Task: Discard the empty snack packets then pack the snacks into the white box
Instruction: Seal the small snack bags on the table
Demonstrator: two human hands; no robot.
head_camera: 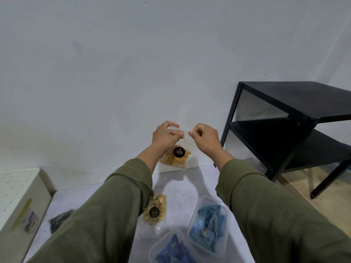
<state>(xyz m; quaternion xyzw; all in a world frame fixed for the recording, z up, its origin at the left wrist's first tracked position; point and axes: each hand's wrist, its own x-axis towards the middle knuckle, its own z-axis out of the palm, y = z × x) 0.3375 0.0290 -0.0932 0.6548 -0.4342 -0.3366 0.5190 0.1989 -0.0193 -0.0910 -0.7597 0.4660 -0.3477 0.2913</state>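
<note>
Both my hands are raised above the far edge of the table (199,179). My left hand (164,135) and my right hand (204,138) each pinch the clear top edge of a snack packet (175,157) of yellow sticks with a round black label. The packet hangs below my hands in front of the wall. A second clear packet of puffed yellow snacks (156,209) lies on the table under my left forearm. A dark packet (58,220) lies at the table's left, partly hidden by my sleeve. No white box can be clearly made out.
Two clear plastic tubs hold blue wrapped snacks, one (209,224) at the right and one (171,251) at the bottom edge. A beige perforated unit (20,196) stands at the left. A black metal shelf (284,126) stands at the right on a wooden floor.
</note>
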